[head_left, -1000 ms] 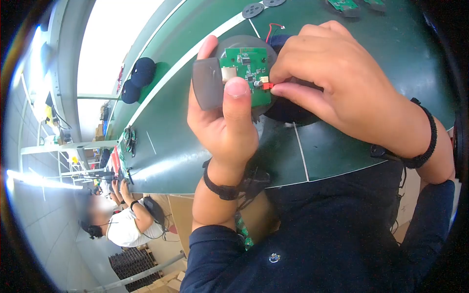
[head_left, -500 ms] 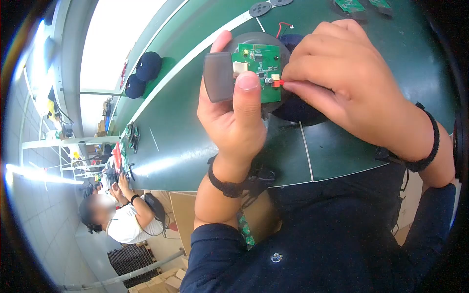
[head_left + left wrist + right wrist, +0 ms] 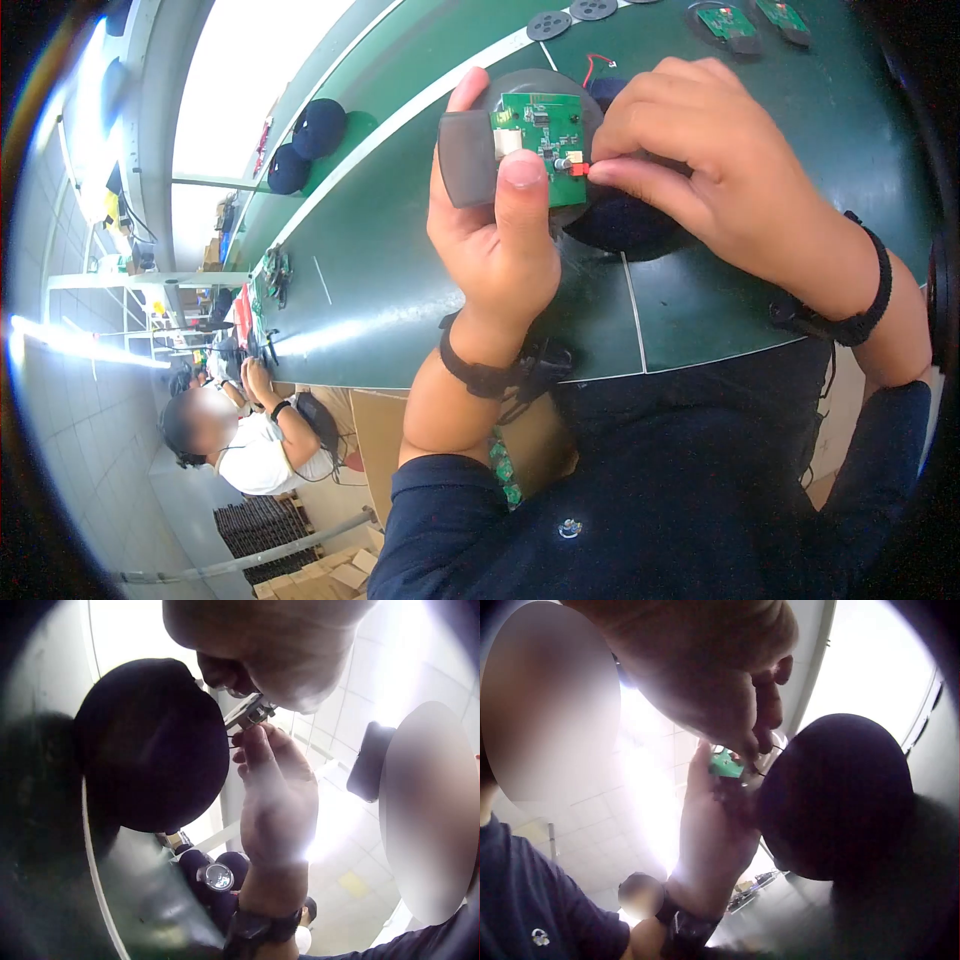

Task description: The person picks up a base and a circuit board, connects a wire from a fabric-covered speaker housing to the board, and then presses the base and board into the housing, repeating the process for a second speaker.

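Observation:
In the head view a green circuit board (image 3: pixel 560 125) with a grey plastic end piece (image 3: pixel 467 160) lies in my left hand (image 3: pixel 500 240), the thumb pressed on its face. My right hand (image 3: pixel 720 170) pinches a small red plug (image 3: pixel 579 170) at the board's right edge, against a pale socket. Behind and below stands a dark round body (image 3: pixel 625 225). The left wrist view shows my right hand (image 3: pixel 277 802) at the board's edge beside the dark round body (image 3: pixel 154 746). In the right wrist view my left hand (image 3: pixel 712 832) holds the board (image 3: pixel 726 763).
A red wire (image 3: pixel 592 68) rises behind the board. Grey discs (image 3: pixel 549 26) lie along the table's (image 3: pixel 440 330) far side, more green boards (image 3: pixel 728 22) at the far right, and dark round pieces (image 3: pixel 320 128) at the left. Another person (image 3: pixel 270 450) sits at the lower left.
Both hands and the board have shifted slightly right in the head view, as have the table's things. The right fingers stay at the red plug throughout.

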The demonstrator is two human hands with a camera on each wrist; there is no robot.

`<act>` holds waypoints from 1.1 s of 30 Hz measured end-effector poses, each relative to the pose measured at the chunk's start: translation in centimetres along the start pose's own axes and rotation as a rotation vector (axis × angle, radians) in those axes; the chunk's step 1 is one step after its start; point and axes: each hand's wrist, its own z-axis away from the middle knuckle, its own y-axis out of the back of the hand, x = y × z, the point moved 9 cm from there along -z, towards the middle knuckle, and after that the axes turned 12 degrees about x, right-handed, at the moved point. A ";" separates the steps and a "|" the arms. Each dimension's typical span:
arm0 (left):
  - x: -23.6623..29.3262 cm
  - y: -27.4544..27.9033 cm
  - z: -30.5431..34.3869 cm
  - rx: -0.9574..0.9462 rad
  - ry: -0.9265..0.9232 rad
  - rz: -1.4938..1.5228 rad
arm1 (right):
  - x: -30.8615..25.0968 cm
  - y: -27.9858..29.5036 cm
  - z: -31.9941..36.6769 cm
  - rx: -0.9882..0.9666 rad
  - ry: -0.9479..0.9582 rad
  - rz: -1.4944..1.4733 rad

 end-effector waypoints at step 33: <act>0.1 -0.7 0.8 -0.003 -0.012 -0.142 | 4.6 -0.2 0.1 -0.081 -0.526 -0.661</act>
